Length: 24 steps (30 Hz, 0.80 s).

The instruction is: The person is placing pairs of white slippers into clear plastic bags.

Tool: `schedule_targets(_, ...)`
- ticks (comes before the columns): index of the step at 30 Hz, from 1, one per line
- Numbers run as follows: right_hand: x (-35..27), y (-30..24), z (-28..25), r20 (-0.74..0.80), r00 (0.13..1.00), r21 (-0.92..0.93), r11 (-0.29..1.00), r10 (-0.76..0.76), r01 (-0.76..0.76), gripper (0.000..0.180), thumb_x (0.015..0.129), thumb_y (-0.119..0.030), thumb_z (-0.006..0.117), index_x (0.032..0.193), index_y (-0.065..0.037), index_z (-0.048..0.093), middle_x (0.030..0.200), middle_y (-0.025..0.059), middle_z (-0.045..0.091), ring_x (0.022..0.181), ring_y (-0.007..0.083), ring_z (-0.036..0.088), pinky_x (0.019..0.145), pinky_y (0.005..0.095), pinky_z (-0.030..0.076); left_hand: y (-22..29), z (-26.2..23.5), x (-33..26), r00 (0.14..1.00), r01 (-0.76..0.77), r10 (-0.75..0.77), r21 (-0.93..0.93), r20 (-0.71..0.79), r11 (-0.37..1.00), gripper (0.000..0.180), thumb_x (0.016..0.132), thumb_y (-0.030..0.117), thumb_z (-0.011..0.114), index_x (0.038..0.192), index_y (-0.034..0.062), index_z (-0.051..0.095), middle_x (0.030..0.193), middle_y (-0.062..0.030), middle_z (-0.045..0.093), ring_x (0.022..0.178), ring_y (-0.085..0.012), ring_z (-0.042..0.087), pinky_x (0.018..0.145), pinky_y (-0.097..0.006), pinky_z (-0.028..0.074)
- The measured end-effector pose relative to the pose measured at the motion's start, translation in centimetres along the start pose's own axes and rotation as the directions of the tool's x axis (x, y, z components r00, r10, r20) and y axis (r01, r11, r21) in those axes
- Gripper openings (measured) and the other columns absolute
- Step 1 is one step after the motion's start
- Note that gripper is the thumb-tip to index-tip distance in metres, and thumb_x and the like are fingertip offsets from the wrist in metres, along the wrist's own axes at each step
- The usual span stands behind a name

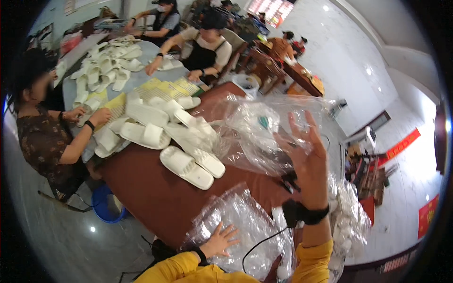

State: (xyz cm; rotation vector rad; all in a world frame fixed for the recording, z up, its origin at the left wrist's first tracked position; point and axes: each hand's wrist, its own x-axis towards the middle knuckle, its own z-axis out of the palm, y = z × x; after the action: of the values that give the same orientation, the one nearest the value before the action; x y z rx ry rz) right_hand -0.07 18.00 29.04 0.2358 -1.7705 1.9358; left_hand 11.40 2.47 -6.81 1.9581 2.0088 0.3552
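My left hand (220,241) lies with fingers spread on a stack of flat clear plastic bags (240,207) at the table's near edge. Raised over the table's right side, my right hand (309,160) has its fingers apart, in front of a large crumpled clear bag (245,141). White contents and a small teal patch (263,122) show through that bag. A pair of white slippers (186,169) sits left of it, beside a heap of more white slippers (146,113). A small dark object (289,183) by my right wrist is too unclear to name.
A brown-covered table (141,181) spans the middle. Co-workers sit left (42,122) and far side (207,47), around a grey table (71,94) with piled slippers (111,61) and yellow sheets (165,87). A blue bucket (101,207) stands on the floor; filled clear bags (349,217) lie right.
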Motion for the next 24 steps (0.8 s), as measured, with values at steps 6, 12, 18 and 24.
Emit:
schedule_targets(6,-16.7,-6.1,-8.4,-0.366,0.834,0.029,0.901,0.412,-0.432,0.062,0.095,-0.008,0.055,0.149,-0.015,0.026,0.116,0.0123,0.055,0.112,0.0202,0.055,0.088,0.0414,0.055,0.1,-0.3,0.0,1.0,0.001,-0.002,0.058,0.017,0.998,0.09,0.073,0.069,0.059,0.149,0.0319,0.028,0.159,-0.0118,0.012,0.145,-0.0383,0.007,0.107,-0.071,0.002)
schedule_targets(12,-35.3,1.6,-12.8,-0.593,0.636,-0.135,0.717,0.494,-0.683,0.099,0.087,0.003,0.06,0.15,-0.013,-0.015,0.091,0.0105,0.059,0.075,0.0181,0.063,0.062,0.0317,0.056,0.8,-1.2,0.7,0.999,0.038,-0.039,0.04,0.015,0.998,0.066,0.084,0.052,0.059,0.142,0.0242,0.043,0.141,-0.0163,0.047,0.136,-0.0401,0.034,0.106,-0.069,0.018)
schedule_targets(18,-43.6,7.8,-13.1,-0.702,0.586,-0.369,0.497,0.406,-0.786,0.105,0.083,-0.002,0.064,0.148,-0.01,-0.018,0.095,0.013,0.066,0.065,0.0144,0.062,0.058,0.0262,0.052,-4.0,-1.1,-1.7,0.939,0.149,-0.262,-0.421,-0.224,0.895,0.042,0.085,0.034,0.057,0.122,0.0148,0.057,0.124,-0.0181,0.057,0.117,-0.0353,0.051,0.097,-0.054,0.035)
schedule_targets(24,-44.7,10.0,-13.8,-0.769,0.564,-0.429,0.411,0.3,-0.804,0.106,0.078,-0.001,0.067,0.151,-0.008,-0.01,0.094,0.0146,0.067,0.076,0.026,0.065,0.07,0.0342,0.05,-10.6,-6.0,-6.4,0.583,0.235,-0.627,-0.632,-0.516,0.738,0.017,0.08,-0.006,0.048,0.088,-0.0003,0.062,0.084,-0.0138,0.062,0.077,-0.0266,0.061,0.07,-0.036,0.048)
